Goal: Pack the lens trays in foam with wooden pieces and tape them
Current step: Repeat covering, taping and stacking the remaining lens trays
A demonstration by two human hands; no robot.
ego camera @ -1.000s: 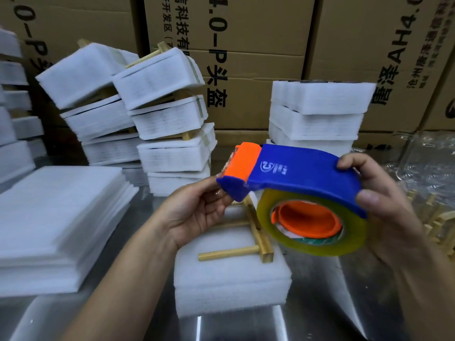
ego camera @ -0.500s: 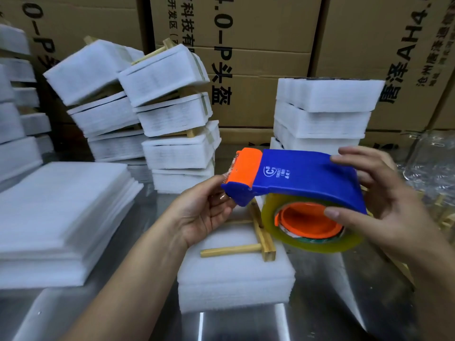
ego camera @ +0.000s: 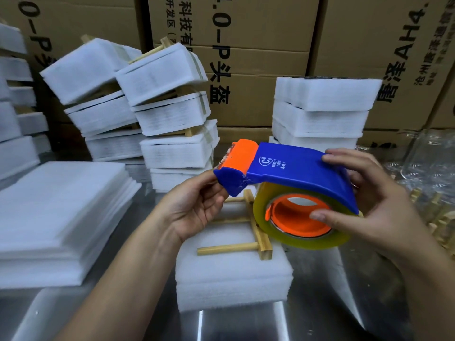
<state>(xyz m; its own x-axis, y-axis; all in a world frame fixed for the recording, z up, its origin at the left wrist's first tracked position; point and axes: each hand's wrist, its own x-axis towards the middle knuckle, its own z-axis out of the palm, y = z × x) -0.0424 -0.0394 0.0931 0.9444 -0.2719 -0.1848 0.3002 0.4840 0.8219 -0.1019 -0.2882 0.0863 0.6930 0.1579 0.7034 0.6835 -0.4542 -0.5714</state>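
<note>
A blue and orange tape dispenser [ego camera: 295,168] with a yellowish tape roll [ego camera: 305,238] is held in the air over the table. My right hand [ego camera: 369,205] grips its rear, fingers over the blue cover and thumb on the orange core. My left hand [ego camera: 197,205] pinches the blue front end just under the orange cutter. Below them a foam-wrapped bundle [ego camera: 231,276] lies on the steel table [ego camera: 332,303], with a wooden comb-shaped piece [ego camera: 258,239] on top of it.
A pile of flat foam sheets [ego camera: 56,212] lies at the left. Leaning stacks of finished foam packs [ego camera: 170,114] and a straighter stack [ego camera: 320,112] stand behind, before cardboard boxes [ego camera: 258,45]. Clear plastic [ego camera: 433,153] and loose wooden pieces [ego camera: 438,212] sit at the right.
My right hand has shifted its hold, the thumb now lying on the orange core. The dispenser stays almost in place, tilting slightly.
</note>
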